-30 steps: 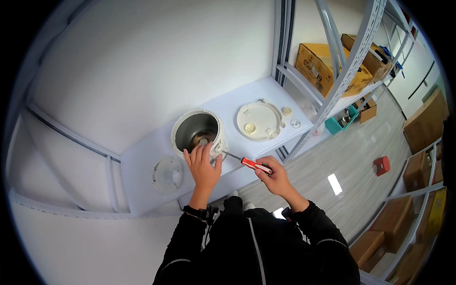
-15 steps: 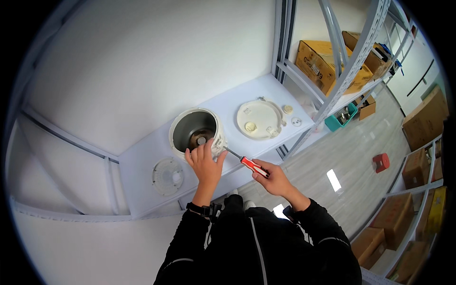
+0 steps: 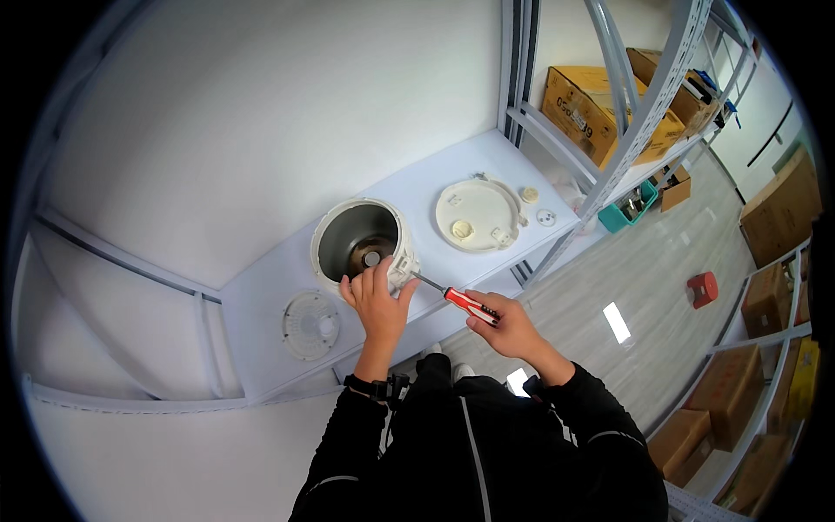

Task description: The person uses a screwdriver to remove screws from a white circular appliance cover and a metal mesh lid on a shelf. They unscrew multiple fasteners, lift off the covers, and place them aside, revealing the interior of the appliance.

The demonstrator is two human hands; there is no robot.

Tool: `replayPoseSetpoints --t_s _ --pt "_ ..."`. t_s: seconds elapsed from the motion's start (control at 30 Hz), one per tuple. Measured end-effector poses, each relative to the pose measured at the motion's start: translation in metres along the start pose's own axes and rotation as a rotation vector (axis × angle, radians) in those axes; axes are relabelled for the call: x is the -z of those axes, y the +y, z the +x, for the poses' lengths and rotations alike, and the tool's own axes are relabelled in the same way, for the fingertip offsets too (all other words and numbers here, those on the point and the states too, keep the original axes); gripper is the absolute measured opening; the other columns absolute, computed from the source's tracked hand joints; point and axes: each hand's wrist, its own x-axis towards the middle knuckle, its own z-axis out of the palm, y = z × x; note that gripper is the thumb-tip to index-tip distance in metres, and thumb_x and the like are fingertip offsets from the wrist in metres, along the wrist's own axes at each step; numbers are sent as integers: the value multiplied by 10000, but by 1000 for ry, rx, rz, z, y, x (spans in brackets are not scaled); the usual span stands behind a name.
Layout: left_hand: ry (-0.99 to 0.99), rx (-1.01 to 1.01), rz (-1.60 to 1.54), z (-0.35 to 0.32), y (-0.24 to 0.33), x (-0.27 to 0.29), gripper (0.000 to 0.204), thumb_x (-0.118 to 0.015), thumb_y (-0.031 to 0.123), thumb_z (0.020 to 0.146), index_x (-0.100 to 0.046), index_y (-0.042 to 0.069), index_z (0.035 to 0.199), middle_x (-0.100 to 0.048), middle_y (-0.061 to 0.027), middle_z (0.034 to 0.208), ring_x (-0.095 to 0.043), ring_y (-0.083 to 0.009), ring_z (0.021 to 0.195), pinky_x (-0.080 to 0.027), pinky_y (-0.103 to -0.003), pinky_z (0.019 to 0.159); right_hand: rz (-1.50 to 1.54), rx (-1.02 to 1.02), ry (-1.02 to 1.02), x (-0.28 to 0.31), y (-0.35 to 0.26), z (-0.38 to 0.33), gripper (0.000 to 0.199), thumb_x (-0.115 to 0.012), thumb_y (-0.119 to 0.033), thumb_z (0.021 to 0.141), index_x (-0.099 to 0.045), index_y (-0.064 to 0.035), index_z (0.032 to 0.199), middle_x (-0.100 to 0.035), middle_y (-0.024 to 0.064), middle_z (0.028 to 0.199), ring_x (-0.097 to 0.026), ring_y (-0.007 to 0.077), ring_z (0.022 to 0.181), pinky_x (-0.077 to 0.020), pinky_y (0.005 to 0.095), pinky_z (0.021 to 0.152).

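Observation:
A white rice cooker body [image 3: 323, 280] with a dark grey inside stands on the white shelf board, its top facing up. My left hand [image 3: 376, 300] grips its near rim, fingers over the edge and thumb on the outside. In my right hand [image 3: 504, 326] is a screwdriver [image 3: 470, 304] with a red and white handle. Its shaft points up and left, and the tip meets the cooker's right side by the white bracket-like part [image 3: 403, 265]. Whether the tip sits in a screw is too small to tell.
Right of the cooker lies a round white lid part [image 3: 478, 209], with a small cream cap [image 3: 529, 195] and a white disc [image 3: 545, 217] beside it. A perforated round cover [image 3: 304, 326] lies at the left. A grey rack post [image 3: 639, 130] rises at the right, near a yellow box [image 3: 578, 113].
The whole view has shifted slightly. Both hands keep their places at the cooker, and the screwdriver tip stays against its side.

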Motion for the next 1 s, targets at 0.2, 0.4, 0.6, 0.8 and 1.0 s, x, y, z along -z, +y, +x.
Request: replayPoseSetpoints --t_s 0.2,0.4,0.6,0.8,1.0 --pt "8 4 -27 -1 -1 -1 671 -905 476 775 -684 135 1308 -645 -45 1119 -548 -268 1153 -233 -599 1187 -13 -160 -96 8 -21 6 437 -756 -179 985 -668 -19 1383 -735 120 997 -678 236 855 -545 358 791" --pt "-9 -4 -68 0 0 3 687 -910 466 768 -676 117 1312 -642 -67 1124 -544 -285 1167 -224 -612 1192 499 -462 -214 3 0 13 442 -680 -311 1068 -657 -41 1417 -720 28 981 -605 129 708 -527 326 639" --pt "-46 17 -97 0 2 12 714 -906 446 781 -650 112 1358 -625 -66 1141 -543 -306 1205 -182 -633 1220 -422 130 -23 1 -11 7 469 -736 -209 970 -663 -150 1429 -699 46 945 -667 268 680 -546 406 620" --pt "151 2 -97 -8 38 23 572 -895 398 807 -664 84 1226 -654 -97 1157 -582 -289 1151 -341 -582 1120 -666 357 107 5 -22 8 523 -802 -147 854 -706 -215 1364 -669 20 976 -686 255 747 -551 405 633" --pt "-676 691 -912 -31 54 5 355 -702 390 1037 -671 47 1120 -727 -75 944 -684 -153 845 -525 -300 779 -648 454 139 4 -23 8 528 -833 -128 803 -704 -167 1314 -673 41 1070 -694 260 828 -563 396 688"
